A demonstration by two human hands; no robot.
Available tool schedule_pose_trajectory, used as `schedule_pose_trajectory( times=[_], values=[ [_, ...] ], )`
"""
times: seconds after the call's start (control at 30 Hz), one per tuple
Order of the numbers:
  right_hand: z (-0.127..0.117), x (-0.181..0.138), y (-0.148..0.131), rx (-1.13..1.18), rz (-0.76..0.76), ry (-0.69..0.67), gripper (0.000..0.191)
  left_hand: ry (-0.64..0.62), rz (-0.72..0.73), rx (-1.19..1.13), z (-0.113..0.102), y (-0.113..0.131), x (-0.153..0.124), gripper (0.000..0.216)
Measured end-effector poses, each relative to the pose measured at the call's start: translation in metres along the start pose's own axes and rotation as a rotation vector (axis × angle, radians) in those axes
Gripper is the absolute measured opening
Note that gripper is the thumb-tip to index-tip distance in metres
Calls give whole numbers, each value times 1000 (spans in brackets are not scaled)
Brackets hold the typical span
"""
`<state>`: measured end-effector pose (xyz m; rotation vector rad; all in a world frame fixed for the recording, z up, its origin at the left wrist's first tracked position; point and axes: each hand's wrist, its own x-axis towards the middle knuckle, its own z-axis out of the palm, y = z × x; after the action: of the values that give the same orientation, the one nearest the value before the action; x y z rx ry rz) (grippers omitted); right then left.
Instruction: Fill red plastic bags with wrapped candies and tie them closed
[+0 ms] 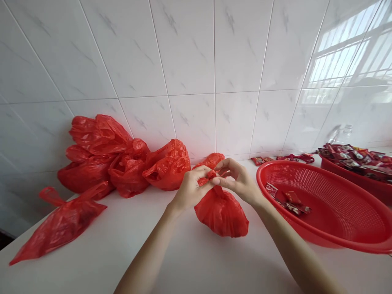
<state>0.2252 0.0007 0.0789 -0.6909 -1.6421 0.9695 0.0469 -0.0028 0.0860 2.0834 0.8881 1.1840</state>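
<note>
A filled red plastic bag (221, 213) rests on the white counter (196, 261) in the middle. My left hand (190, 188) pinches the bag's twisted top from the left. My right hand (237, 179) pinches the same top from the right, fingers curled over it. Both hands meet above the bag's neck.
Several tied red bags (122, 159) are piled against the tiled wall at the left, and one more red bag (58, 224) lies near the counter's left edge. A red mesh basket (337, 237) with a few wrapped candies (289, 201) stands at the right, a second basket (358, 163) full of candies behind it.
</note>
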Motion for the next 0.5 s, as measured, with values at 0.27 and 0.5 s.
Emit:
schedule_pose_trajectory(
  times=[0.27, 0.5],
  values=[
    [5, -2, 27, 174, 263, -489, 32, 226, 46, -36, -8, 2, 3, 23],
    [25, -5, 37, 233, 238, -489, 35, 336, 69, -16, -18, -2, 4, 20]
  ],
)
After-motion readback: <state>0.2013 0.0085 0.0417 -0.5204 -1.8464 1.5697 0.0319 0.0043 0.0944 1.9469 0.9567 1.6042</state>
